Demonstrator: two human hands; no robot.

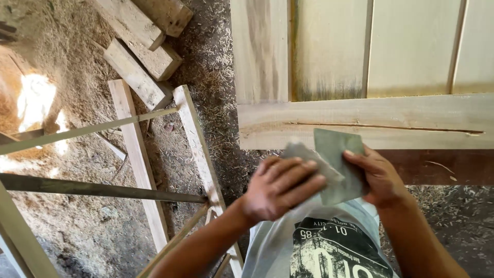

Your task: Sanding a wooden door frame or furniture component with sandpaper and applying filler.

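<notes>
packages: none | labels: none | signs: none | screens: none

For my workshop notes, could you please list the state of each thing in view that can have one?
Sandpaper sheet: folded, held in both hands, off the wood.
Left hand: fingers closed over the sheet's folded edge.
Right hand: gripping the sheet's right side.
Wooden door panel: unfinished, long crack in its lower rail.
Wooden frame: lying among shavings.
Timber offcuts: piled loosely.

Door panel [360,121] blocks ahead — room left, prob. over sawdust floor [216,62].
</notes>
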